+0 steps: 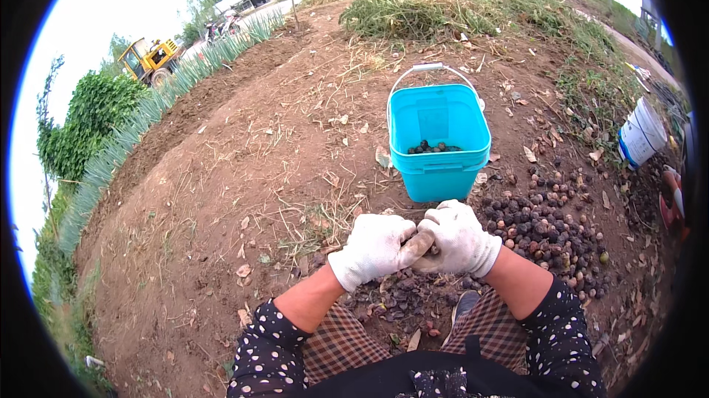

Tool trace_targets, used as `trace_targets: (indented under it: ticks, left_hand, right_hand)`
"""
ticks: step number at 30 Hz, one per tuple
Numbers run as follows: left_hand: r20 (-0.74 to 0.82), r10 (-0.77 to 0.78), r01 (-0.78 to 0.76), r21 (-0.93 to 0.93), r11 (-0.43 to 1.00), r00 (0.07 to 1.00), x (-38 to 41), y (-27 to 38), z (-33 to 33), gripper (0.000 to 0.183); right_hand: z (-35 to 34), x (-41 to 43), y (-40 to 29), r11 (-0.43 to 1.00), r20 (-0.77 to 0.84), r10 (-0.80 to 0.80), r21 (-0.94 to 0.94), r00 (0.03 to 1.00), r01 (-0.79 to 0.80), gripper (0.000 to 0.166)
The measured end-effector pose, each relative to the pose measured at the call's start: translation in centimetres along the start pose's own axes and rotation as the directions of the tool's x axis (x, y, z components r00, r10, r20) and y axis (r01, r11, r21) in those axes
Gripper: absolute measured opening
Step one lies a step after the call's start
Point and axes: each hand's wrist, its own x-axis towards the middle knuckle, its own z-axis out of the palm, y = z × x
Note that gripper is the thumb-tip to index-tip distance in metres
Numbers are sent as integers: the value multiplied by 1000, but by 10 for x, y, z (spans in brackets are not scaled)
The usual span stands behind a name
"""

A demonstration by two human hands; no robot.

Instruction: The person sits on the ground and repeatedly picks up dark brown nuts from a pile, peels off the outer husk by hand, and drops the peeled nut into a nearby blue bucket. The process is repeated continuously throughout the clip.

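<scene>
My left hand and my right hand, both in soiled white knit gloves, meet in front of me. Their thumbs and fingers press together around a small dark walnut, mostly hidden by the gloves. Just beyond them stands a turquoise plastic bucket, its white-gripped handle raised. Several walnuts lie on its bottom. To the right of my right hand, a heap of walnuts rests on the soil, many with blackened husks, some bare and tan. Dark husk scraps litter the ground below my hands.
A white bucket leans at the right, near another person's hand at the rim. Cut plants are piled beyond the turquoise bucket. Leafy green stalks line the left, with a yellow loader behind. Dry leaves and straw cover the soil.
</scene>
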Motion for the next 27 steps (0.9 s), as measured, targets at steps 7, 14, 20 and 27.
trace_targets:
  ticks: [7,14,20,27]
  left_hand:
    - [-101,-42,-26,-590,807,994,-12,-9,32,42]
    - [136,-284,250,-875,414,949,-17,0,37,46]
    - [-195,-307,2,-842,540,931,-10,2,49,48]
    - [78,-399,284,-824,490,914,-3,-18,21,53]
  right_hand:
    - [5,-7,2,991,-106,-118,53,987,125,47]
    - [-7,5,-11,996,-191,-67,41,979,76,45]
    - [-5,19,-14,994,-267,-25,97,963,53,42]
    - [2,9,-9,967,-190,236,141,953,-211,40]
